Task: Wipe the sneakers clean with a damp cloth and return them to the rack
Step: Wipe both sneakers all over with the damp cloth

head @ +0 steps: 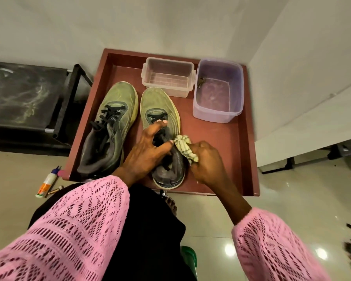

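- Your left hand [144,151] has its grip on the right sneaker [162,126], fingers curled over the tongue and collar. Keep that hold firm so the shoe doesn't skate around the red tray [237,159] while you scrub.
- Your right hand [207,163] is clenched round the bunched cloth [185,148], pressing it on the shoe's outer side, just beside your left thumb. I'd say work in short strokes from there toward the toe, then along the pale sole edge, refolding to a clean patch when it gets grubby.
- The toe mesh looks dusty, so go gentle there, don't grind dirt in.
- The other sneaker [111,126] sits just left of your holding grip, looks like it hasn't been wiped yet.
- Count: two sneakers, one cloth, two plastic tubs beyond your grips – a clear one [168,77] and a purple one [218,92], probably your rinse water, can't tell for sure.
- One black rack [28,98] off to the far left, for when both are done.
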